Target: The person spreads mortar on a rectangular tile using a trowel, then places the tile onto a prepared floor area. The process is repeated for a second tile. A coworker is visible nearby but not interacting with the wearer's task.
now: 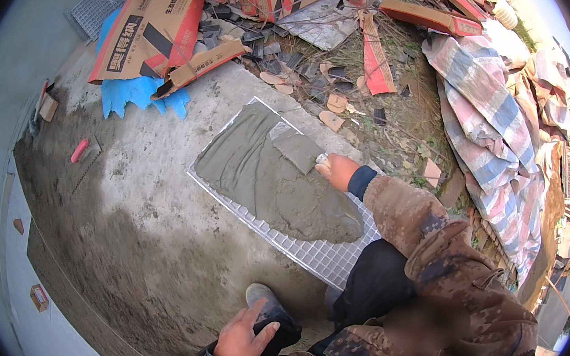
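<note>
Holding a flat trowel [298, 151] by its pale handle, the right grip [340, 171] was wrapped snugly around it. The blade was gray and smeary, and it lay on wet cement [244, 182] just ahead and to the left of that grip. Under the cement was a big slab [321, 260], spreading out to the left of the right grip, both ahead and back. The cement was thick, gray and mushy. It had long curvy ridges at the far end and a lumpy edge at the near end. Past that edge, the slab showed pale little squares, like a waffle.

The left grip [242, 339] was loose, with its thumb and pointing finger stuck out, over a leg in dark pants [284, 334]. Far ahead and to the left of the left grip lay a pink-handled trowel [80, 151]. A striped cloth [482, 105] was right of the right grip.
</note>
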The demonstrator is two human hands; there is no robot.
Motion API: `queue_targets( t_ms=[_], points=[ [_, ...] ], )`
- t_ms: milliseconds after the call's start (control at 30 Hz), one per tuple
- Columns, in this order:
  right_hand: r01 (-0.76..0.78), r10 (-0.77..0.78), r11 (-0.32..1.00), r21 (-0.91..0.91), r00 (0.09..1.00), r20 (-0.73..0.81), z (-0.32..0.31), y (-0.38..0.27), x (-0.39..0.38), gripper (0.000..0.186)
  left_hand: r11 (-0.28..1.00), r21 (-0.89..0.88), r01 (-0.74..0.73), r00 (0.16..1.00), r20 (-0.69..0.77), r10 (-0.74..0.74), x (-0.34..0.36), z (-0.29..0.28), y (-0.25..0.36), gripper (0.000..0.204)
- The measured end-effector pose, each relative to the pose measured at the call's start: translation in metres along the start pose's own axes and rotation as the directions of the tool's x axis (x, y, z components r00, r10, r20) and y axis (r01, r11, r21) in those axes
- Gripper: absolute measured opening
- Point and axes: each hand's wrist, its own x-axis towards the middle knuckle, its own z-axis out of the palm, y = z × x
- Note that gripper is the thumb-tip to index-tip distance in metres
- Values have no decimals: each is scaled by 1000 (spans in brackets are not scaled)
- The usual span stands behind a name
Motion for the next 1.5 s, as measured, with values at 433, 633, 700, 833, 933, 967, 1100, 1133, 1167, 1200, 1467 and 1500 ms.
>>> queue_targets(
  t_ms=[433, 633, 700, 833, 933, 967, 1100, 1133, 1167, 1200, 1467, 1500],
  points=[
    [93, -166, 978, 188, 893, 419, -6, 12, -82, 50, 1000, 11, -1, 1000, 4, 1, 3, 3, -1, 61],
    [281, -197, 943, -176, 901, 385, -12, 14, -95, 44, 999, 4, 42, 997, 69, -42, 14, 1, 5, 61],
    [131, -83, 973, -192, 967, 241, -23, 28, -95, 42, 999, 20, 25, 998, 59, -26, 14, 2, 5, 61],
    [0, 9, 999, -38, 973, 229, -33, 42, -105, 46, 1000, 25, 7, 999, 36, -8, 15, 6, 4, 59],
    [64, -85, 996, 61, 886, 457, -26, 34, -118, 47, 1000, 23, -10, 999, 51, 9, 21, 8, 4, 59],
    [190, -178, 981, 27, 849, 498, -25, 32, -121, 46, 1000, 26, -16, 998, 56, 15, 24, 9, 5, 60],
    [81, -27, 979, -188, 962, 273, -33, 42, -120, 45, 999, 38, -6, 992, 122, 1, 33, 11, 7, 61],
    [-7, 43, 979, -204, 984, 173, -36, 47, -121, 45, 999, 34, 5, 989, 145, -10, 35, 11, 7, 62],
    [-13, 33, 993, -114, 984, 177, -38, 52, -123, 45, 999, 36, -6, 987, 162, 0, 37, 11, 6, 62],
    [-36, 41, 999, -33, 983, 177, -39, 56, -126, 45, 999, 38, -22, 984, 179, 15, 41, 11, 4, 62],
    [116, -104, 993, -2, 899, 426, -38, 52, -156, 45, 998, -39, 51, 945, 326, -35, 114, 21, -51, 65],
    [132, -84, 987, -96, 916, 391, -42, 56, -156, 44, 994, -24, 103, 938, 335, -89, 131, 23, -66, 64]
  ],
)
